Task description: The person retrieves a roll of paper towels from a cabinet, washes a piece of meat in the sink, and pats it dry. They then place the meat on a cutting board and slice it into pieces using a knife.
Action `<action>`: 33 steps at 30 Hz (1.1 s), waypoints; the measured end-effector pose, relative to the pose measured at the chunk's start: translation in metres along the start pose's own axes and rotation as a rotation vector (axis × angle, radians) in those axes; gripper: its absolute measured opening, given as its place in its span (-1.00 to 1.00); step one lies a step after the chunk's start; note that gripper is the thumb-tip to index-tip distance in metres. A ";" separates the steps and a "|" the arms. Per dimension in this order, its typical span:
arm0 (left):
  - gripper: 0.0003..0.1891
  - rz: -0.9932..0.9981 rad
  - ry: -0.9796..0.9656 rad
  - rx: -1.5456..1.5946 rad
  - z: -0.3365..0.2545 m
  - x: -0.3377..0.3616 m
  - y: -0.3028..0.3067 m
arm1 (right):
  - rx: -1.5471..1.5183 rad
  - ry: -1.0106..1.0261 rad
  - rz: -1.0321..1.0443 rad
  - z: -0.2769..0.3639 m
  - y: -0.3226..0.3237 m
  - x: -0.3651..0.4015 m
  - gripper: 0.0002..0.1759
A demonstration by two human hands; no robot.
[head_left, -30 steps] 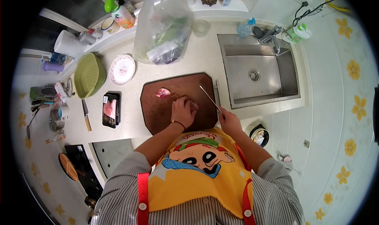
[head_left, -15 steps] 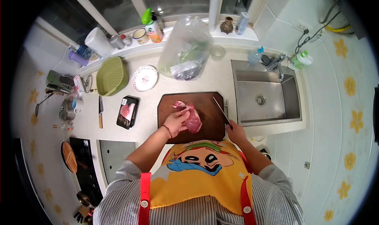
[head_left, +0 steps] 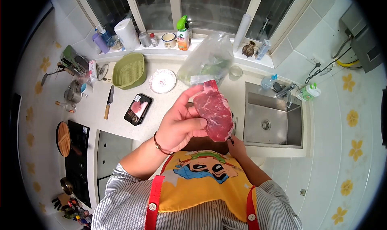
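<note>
A raw red slab of meat (head_left: 215, 112), marbled with white fat, is pinched between the thumb and fingers of my left hand (head_left: 181, 123), up close to the camera. It hides most of the brown cutting board (head_left: 207, 145) below. My right hand (head_left: 237, 146) is lower, at the board's right side, closed around the dark handle of a knife (head_left: 231, 139); the meat covers the blade from view.
A black meat tray (head_left: 138, 109), a second knife (head_left: 109, 102), a floral plate (head_left: 162, 81) and a green basket (head_left: 129, 71) are on the counter at left. Behind the meat stands a plastic bag (head_left: 207, 60) with greens. The sink (head_left: 274, 116) is at right.
My left hand has lifted the meat off the board towards the camera. My right hand still grips the knife near the board's right edge. The camera view has shifted.
</note>
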State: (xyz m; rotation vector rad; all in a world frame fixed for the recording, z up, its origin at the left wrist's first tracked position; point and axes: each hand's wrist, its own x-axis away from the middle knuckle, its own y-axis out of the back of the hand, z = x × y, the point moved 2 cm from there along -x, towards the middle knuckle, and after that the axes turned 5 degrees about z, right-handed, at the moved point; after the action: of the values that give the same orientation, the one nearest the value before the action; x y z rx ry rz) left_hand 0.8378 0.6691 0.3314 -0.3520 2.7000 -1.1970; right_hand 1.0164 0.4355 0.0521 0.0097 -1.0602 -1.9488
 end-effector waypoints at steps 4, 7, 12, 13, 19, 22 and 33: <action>-0.10 0.013 -0.074 -0.065 -0.002 0.016 -0.019 | 0.010 -0.050 0.039 -0.002 -0.001 0.006 -0.61; -0.31 0.003 -0.060 -0.073 -0.006 0.019 -0.025 | 0.009 -0.045 0.022 -0.005 -0.004 0.010 -0.61; -0.33 0.242 -0.220 -0.364 -0.022 0.010 -0.033 | -0.035 0.017 -0.004 -0.001 -0.004 0.018 -0.59; -0.24 0.231 -0.224 -0.305 -0.026 0.009 -0.042 | -0.034 0.022 -0.008 -0.001 -0.005 0.019 -0.59; -0.08 0.299 -0.253 -0.314 -0.035 0.009 -0.062 | -0.049 0.006 0.000 -0.008 -0.011 0.023 -0.59; -0.08 0.321 -0.244 -0.321 -0.034 0.009 -0.061 | -0.051 0.034 -0.010 -0.010 -0.011 0.024 -0.59; -0.07 0.261 -0.124 -0.269 -0.032 0.011 -0.057 | -0.051 0.004 0.021 -0.015 -0.017 0.023 -0.61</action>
State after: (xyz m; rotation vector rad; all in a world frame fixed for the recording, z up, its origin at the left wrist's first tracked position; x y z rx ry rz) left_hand 0.8279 0.6516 0.3941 -0.0969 2.6958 -0.7212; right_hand 0.9962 0.4138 0.0396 -0.0252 -1.0045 -1.9556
